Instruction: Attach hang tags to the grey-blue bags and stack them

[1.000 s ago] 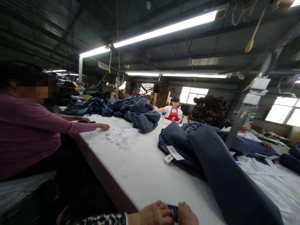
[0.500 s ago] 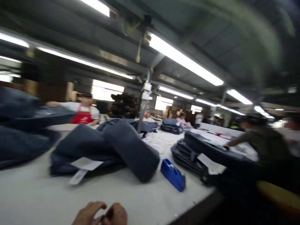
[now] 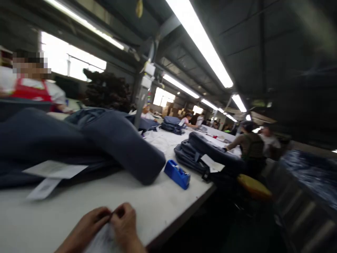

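Low in the view, my left hand (image 3: 92, 221) and my right hand (image 3: 124, 223) meet above the table, fingertips pinched together. A whitish sheet (image 3: 103, 240) with blurred grey marks hangs between them from the pinch. Its upper edge is hidden by my fingers, and a small dark spot shows there. Beyond my hands lies a dark blue fabric bag (image 3: 123, 144) with white paper tags (image 3: 55, 170) spread on the tabletop. A blue tape dispenser (image 3: 177, 174) stands to the right of that bag.
The white table (image 3: 147, 203) ends at a slanting edge on the right. More dark bags (image 3: 195, 151) are stacked farther along it. A yellow-topped stool (image 3: 254, 186) stands beside the table. Co-workers are across and farther along; a bin of dark glossy material (image 3: 310, 172) is at right.
The camera has turned right and tilted, so bags and dispenser sit farther left. My hands have risen in view, fingertips still together, and the whitish sheet now shows between them.
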The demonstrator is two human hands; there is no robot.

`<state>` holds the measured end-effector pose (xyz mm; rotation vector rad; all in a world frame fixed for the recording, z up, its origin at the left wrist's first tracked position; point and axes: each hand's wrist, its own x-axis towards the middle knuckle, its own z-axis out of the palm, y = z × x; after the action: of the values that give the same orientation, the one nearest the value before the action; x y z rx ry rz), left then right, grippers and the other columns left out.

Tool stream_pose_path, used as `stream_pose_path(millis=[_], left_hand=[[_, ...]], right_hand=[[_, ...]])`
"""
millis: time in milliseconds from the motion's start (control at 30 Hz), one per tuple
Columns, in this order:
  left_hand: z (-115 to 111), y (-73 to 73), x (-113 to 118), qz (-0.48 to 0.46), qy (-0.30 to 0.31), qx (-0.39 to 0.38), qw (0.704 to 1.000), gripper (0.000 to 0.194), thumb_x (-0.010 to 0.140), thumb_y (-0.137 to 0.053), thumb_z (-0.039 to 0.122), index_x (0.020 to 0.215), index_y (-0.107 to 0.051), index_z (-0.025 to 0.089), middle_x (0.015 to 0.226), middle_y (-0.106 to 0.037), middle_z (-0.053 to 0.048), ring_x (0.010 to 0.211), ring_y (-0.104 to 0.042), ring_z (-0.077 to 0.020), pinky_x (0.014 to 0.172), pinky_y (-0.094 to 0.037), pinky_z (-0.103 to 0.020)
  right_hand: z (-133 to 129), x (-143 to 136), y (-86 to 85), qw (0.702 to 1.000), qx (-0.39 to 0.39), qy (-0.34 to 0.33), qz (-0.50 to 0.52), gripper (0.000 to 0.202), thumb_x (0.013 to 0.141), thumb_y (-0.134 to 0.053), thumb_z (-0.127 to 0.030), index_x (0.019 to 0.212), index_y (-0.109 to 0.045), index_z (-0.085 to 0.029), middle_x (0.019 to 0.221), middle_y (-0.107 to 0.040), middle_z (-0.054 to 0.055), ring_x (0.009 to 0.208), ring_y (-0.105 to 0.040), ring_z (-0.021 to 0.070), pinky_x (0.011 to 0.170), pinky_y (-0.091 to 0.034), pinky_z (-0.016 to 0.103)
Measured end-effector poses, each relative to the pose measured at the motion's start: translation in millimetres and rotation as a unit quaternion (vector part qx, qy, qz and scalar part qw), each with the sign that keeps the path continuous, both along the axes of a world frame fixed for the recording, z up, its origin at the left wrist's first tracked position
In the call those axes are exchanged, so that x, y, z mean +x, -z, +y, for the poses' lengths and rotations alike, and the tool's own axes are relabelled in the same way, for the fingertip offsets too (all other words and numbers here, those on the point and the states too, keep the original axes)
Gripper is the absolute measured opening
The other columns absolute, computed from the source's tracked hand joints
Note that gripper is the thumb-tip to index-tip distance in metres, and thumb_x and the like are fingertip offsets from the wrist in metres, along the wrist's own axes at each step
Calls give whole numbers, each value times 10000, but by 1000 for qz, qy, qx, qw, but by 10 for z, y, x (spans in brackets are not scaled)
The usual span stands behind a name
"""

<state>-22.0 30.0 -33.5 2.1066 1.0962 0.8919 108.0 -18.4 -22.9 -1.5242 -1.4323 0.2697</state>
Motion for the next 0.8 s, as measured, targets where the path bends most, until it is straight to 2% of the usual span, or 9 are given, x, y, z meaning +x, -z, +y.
stream_pose_path(millis=[67,133,267,367,467,567,800], left_hand=[[-46,-36,-102,-14,49,-50,997,238,840,-536,378,764,-680,205,782,-712,-8,797,-649,-206,747,-500,-284],[6,-68,-138,-32,57,-42,997,230,837,-510,313,794,-681,165,776,-701,-45,764,-629,-201,724,-483,-292],[197,-29,-212,-30,-4,-49,998,116,805,-597,242,805,-694,178,923,-686,-60,949,-562,-211,894,-424,-331],[209,20,-263,-38,-11,-51,998,70,793,-629,195,792,-699,187,978,-685,-55,1005,-525,-221,949,-386,-360],[178,34,-260,-90,25,-100,991,102,800,-600,171,819,-700,163,864,-690,-33,885,-572,-183,848,-435,-307],[163,16,-237,-162,53,-178,969,134,802,-576,196,811,-692,129,767,-672,-14,754,-587,-150,720,-446,-262],[109,-34,-223,-248,51,-252,934,173,773,-626,272,800,-682,110,729,-640,-3,688,-550,-123,657,-410,-243]], right_hand=[[16,29,13,999,-20,-32,28,68,689,-567,-186,641,-532,-219,575,-574,-42,542,-567,141,513,-446,229],[112,72,98,995,-37,-77,47,50,742,-546,-231,716,-577,-202,667,-617,-6,622,-589,151,585,-471,253],[272,115,247,988,-53,-132,65,126,793,-560,-308,772,-596,-189,737,-621,14,647,-568,145,609,-468,262],[258,113,255,987,-55,-136,68,146,807,-571,-329,782,-599,-188,747,-616,14,651,-560,142,610,-474,262],[226,122,241,986,-59,-136,71,158,808,-595,-345,785,-605,-189,745,-619,11,654,-561,142,594,-476,257],[223,159,241,985,-70,-134,85,188,829,-597,-372,816,-607,-185,750,-625,11,655,-567,142,577,-477,251],[204,186,213,979,-81,-148,114,201,840,-599,-379,891,-604,-184,779,-627,9,631,-558,129,552,-469,241]])
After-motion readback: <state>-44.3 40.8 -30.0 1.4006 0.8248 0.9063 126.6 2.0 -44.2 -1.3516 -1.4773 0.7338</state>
